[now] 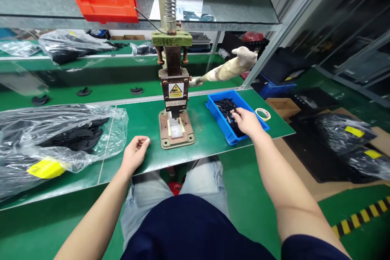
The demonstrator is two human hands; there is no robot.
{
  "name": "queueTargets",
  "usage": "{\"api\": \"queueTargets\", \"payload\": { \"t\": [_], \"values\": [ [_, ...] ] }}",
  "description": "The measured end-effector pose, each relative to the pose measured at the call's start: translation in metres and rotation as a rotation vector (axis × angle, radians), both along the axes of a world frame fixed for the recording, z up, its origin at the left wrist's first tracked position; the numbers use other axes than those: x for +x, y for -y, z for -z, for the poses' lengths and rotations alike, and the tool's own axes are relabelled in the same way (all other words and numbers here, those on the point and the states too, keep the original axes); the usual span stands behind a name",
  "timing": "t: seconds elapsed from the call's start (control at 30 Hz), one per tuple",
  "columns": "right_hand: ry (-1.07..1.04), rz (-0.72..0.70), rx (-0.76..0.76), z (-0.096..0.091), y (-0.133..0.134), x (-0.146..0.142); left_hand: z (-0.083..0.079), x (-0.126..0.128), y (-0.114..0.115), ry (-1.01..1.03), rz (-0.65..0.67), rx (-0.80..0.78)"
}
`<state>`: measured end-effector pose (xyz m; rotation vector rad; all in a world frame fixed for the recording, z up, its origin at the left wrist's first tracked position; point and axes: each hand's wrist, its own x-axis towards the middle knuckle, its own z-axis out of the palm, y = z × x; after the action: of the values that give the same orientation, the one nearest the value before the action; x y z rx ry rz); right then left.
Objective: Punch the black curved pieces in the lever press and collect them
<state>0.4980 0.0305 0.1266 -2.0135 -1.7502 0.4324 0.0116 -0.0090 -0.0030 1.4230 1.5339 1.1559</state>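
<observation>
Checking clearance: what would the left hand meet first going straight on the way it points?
Probably the left edge of the base plate under the press, ahead and to the right across the green table; how high the left hand sits is hard to judge.

A strip of green tabletop (201, 120) between the press (174, 74) and the blue bin (217, 118) on its right leaves a hand room to pass from near to far, but the press's wrapped lever (224, 71) juts right above its far end. Left of the press, the left hand (135, 155) and a plastic bag (36, 126) narrow the way; a shelf (240, 8) bars the upper far side.
</observation>
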Motion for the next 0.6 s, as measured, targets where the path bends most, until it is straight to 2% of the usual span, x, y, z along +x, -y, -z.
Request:
{"api": "queueTargets", "payload": {
  "t": [0.07,0.13,0.23,0.33,0.43,0.6],
  "values": [
    [-0.155,-0.097,0.061,0.005,0.017,-0.030,-0.013,0.011,0.005,0.000,-0.018,0.051],
    [-0.333,-0.200,0.073,0.014,0.033,-0.067,-0.031,0.028,0.013,-0.018,0.036,0.126],
    [-0.598,-0.345,0.007,0.030,0.054,-0.122,-0.059,0.053,0.022,-0.044,0.237,0.266],
    [-0.797,-0.469,-0.092,0.041,0.066,-0.165,-0.078,0.067,0.024,-0.067,0.433,0.398],
    [-0.917,-0.535,-0.160,0.047,0.072,-0.190,-0.084,0.067,0.025,-0.088,0.535,0.481],
    [-1.026,-0.502,-0.166,0.055,0.078,-0.207,-0.078,0.060,0.037,-0.092,0.502,0.491]
  ]
}}
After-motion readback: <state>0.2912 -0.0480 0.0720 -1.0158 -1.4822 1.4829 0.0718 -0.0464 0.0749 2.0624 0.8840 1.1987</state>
